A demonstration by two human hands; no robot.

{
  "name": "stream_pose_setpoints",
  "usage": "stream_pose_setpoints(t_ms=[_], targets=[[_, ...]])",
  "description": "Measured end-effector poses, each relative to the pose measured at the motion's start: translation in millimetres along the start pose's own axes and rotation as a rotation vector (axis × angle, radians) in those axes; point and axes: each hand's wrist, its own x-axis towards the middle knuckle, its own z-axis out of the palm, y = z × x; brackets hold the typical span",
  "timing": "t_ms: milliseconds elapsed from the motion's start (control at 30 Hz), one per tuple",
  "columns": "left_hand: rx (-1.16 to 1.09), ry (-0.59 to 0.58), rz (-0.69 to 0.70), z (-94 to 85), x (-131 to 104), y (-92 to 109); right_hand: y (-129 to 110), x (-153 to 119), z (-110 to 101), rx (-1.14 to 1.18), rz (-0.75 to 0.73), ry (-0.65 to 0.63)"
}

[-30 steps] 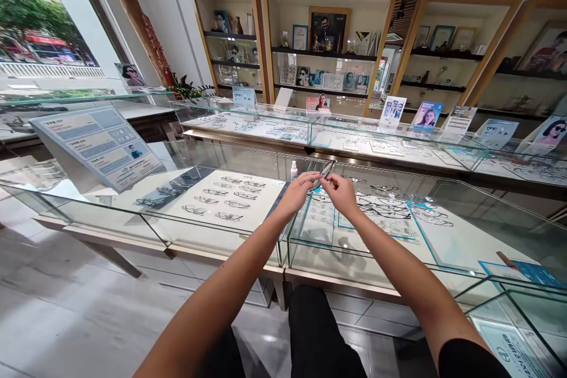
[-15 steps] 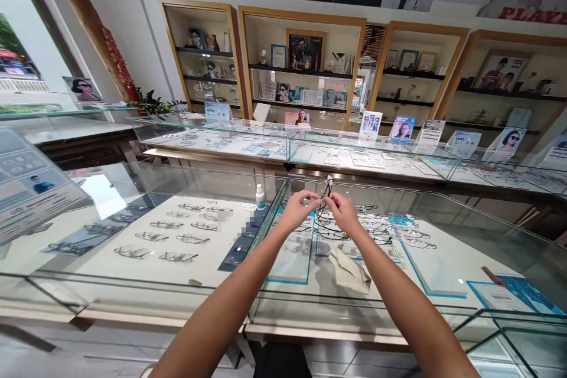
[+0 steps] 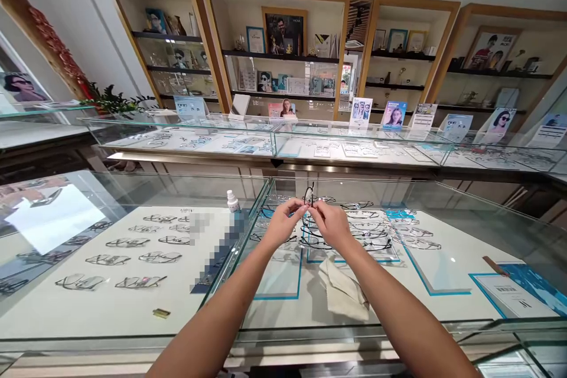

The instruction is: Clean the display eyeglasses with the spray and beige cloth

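My left hand [image 3: 286, 223] and my right hand [image 3: 331, 224] meet above the glass counter, fingers pinched on a pair of dark-rimmed eyeglasses [image 3: 309, 194]. One lens of the eyeglasses rises above my fingertips; the rest is partly hidden by the hands. Rows of other eyeglasses [image 3: 370, 230] lie beneath and behind my right hand. Below my wrists a crumpled beige cloth [image 3: 343, 290] rests on the counter surface. A small white spray bottle [image 3: 233, 201] stands to the left of my left hand, near the glass divider.
More eyeglasses [image 3: 127, 242] lie in rows in the left section, near a small gold-coloured piece [image 3: 162, 313]. Glass edges [image 3: 254, 230] divide the counter. A brown strip [image 3: 495, 266] lies at right. Behind stands another glass display counter [image 3: 248, 156], with shelves [image 3: 274, 56] on the wall.
My view has tilted down and shifted, so the counter looks nearer. Both hands still hold the eyeglasses, which have been turned a little and sit closer between the fingers.
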Motion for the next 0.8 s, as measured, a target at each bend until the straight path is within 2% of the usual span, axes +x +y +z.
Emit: stream_pose_setpoints(t_ms=[267, 433, 633, 800], targets=[[-0.092, -0.01, -0.017, -2.8, -1, -4, 1, -1, 6, 0.069, 0.047, 0.049], [-0.118, 0.065, -0.054, -8.6, -1, -8, 8, -1, 5, 0.048, 0.098, 0.161], [0.003, 0.04, -0.018, -14.7, -2, -9, 19, 1, -1, -0.102, 0.057, 0.343], [0.124, 0.036, -0.015, -16.5, -3, -7, 25, 6, -8, -0.172, 0.011, 0.386]])
